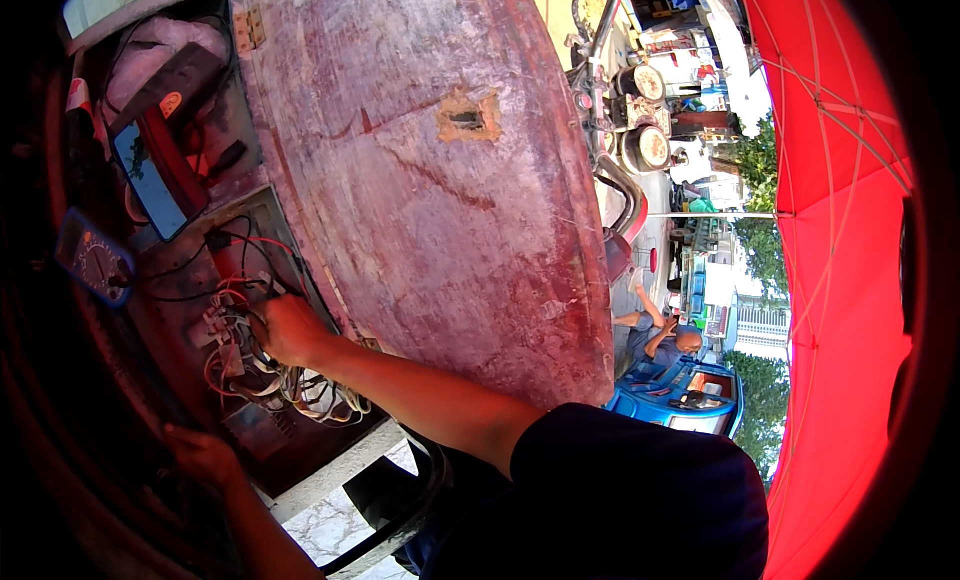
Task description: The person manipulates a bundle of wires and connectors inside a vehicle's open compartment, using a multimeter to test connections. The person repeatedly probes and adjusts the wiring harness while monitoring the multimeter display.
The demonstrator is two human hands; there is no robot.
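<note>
My right hand (290, 330) reaches into a dark open compartment (265, 470), its fingers closed in a tangled bundle of wires (320, 395) with pale plug connectors. The fingertips are partly hidden among the wires. Lower left, in deep shade, my left hand (205, 458) lies at the compartment's dark edge; its finger shape is too dim to read. A blue-rimmed multimeter (95, 258) with a round dial stands beyond the hands, and its dark lead (170, 272) runs toward the wires. Near it leans a glossy phone-like slab (150, 180) with a dark red cover.
A large worn, faded red panel (430, 210) with a rusty hole rises beside the compartment. Another opening above holds a pinkish bundle (165, 60). Outside, sideways in view, are handlebars (630, 205), a seated person (665, 340), a blue vehicle (680, 400) and a red canopy (850, 230).
</note>
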